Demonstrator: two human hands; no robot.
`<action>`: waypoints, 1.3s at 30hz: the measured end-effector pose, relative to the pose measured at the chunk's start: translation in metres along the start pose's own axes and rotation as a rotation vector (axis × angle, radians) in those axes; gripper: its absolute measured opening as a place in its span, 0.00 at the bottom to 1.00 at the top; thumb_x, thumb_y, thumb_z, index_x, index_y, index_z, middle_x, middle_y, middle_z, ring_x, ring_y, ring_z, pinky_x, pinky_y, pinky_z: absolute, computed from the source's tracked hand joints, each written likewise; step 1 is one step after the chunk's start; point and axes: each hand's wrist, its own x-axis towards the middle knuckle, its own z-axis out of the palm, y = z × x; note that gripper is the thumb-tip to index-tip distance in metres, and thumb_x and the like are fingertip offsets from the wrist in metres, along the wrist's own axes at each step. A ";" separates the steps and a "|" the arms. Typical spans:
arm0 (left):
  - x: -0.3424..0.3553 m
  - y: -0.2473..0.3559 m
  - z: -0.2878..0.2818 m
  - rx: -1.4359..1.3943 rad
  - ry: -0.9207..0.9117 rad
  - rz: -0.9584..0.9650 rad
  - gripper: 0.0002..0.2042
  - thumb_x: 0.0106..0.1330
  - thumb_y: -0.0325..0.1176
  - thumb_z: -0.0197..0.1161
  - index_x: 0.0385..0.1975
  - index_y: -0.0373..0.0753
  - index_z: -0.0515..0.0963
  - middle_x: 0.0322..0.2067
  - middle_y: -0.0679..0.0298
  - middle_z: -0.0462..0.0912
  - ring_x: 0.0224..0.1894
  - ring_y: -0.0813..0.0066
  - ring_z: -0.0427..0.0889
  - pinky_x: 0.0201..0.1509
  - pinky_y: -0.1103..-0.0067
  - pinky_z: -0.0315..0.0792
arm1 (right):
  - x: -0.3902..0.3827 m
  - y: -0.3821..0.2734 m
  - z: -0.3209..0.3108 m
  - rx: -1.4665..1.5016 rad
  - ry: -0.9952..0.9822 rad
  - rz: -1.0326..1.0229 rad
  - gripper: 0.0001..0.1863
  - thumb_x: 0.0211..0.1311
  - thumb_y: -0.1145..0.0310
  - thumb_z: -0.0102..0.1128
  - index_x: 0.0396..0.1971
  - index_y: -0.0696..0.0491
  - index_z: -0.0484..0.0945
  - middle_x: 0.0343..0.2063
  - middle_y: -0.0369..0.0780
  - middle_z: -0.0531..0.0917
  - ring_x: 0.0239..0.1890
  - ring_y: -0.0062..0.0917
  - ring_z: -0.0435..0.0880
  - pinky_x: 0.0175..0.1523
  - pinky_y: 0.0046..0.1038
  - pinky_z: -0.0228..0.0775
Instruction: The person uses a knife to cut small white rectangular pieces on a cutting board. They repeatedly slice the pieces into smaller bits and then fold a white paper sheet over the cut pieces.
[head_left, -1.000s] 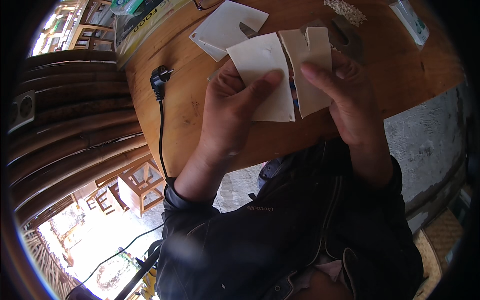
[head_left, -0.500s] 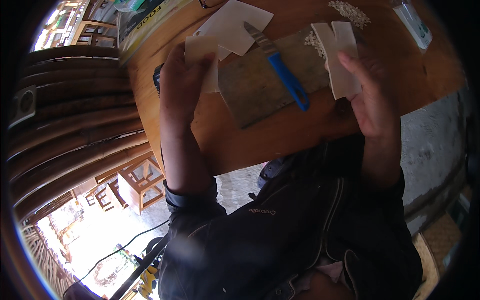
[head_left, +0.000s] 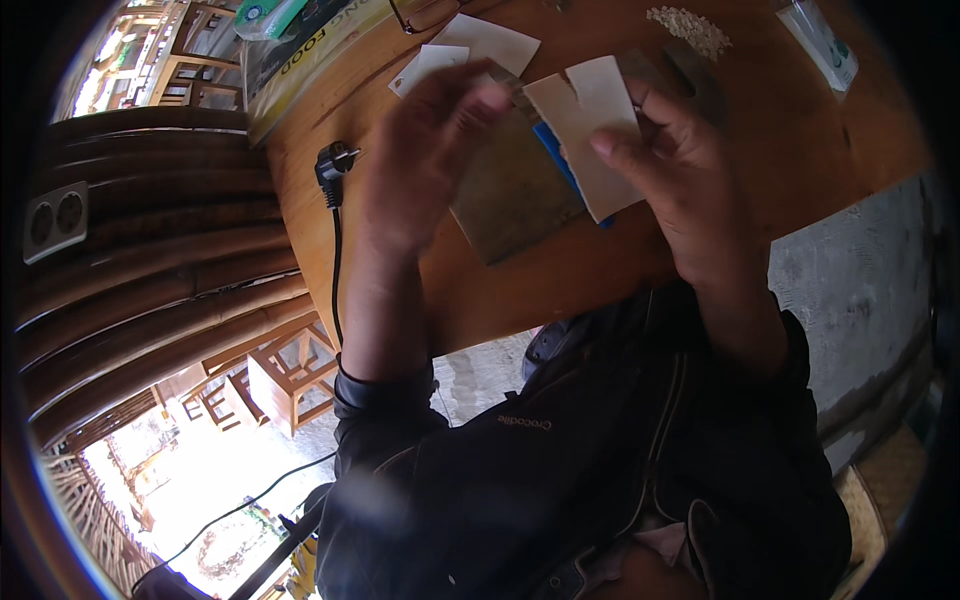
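Note:
My right hand (head_left: 690, 190) pinches a white piece of paper (head_left: 590, 125) with a slit in its top edge, holding it above the wooden table (head_left: 620, 270). My left hand (head_left: 420, 160) is blurred in motion just left of the paper, fingers apart, with nothing visible in it. Under both hands lies a grey-brown cutting board (head_left: 510, 205). A blue-handled knife (head_left: 558, 162) rests on the board, mostly hidden by the paper. More white paper sheets (head_left: 490, 42) lie beyond the left hand.
A black plug and cable (head_left: 333, 170) lie at the table's left edge. There is a small pile of white grains (head_left: 690, 30) and a plastic packet (head_left: 820, 45) at the far right, and a printed bag (head_left: 300, 50) at the far left. A wall socket (head_left: 55, 220) is on the left.
The two hands held paper pieces together, then parted. My left hand set its piece down at the far left and has come back empty toward the middle; my right hand brought its piece over the board.

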 end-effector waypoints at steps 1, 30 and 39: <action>-0.007 0.001 0.003 -0.127 -0.135 -0.072 0.17 0.71 0.36 0.70 0.53 0.32 0.81 0.43 0.60 0.88 0.43 0.77 0.86 0.44 0.78 0.81 | 0.000 0.000 0.005 -0.045 0.004 -0.022 0.22 0.71 0.73 0.62 0.62 0.61 0.76 0.45 0.41 0.88 0.46 0.18 0.86 0.52 0.25 0.78; -0.015 -0.010 0.006 -0.377 -0.033 -0.329 0.22 0.70 0.29 0.67 0.61 0.30 0.72 0.46 0.56 0.86 0.45 0.70 0.89 0.45 0.79 0.85 | -0.011 0.009 0.009 -1.277 0.124 -0.261 0.18 0.68 0.71 0.59 0.57 0.57 0.78 0.43 0.49 0.83 0.47 0.43 0.85 0.53 0.40 0.77; -0.025 -0.010 0.031 -0.190 0.039 -0.280 0.36 0.65 0.28 0.73 0.71 0.36 0.61 0.40 0.54 0.87 0.44 0.68 0.90 0.44 0.75 0.85 | -0.024 -0.023 -0.037 -0.682 0.166 -0.101 0.24 0.78 0.62 0.56 0.68 0.55 0.74 0.45 0.41 0.87 0.46 0.22 0.85 0.54 0.25 0.74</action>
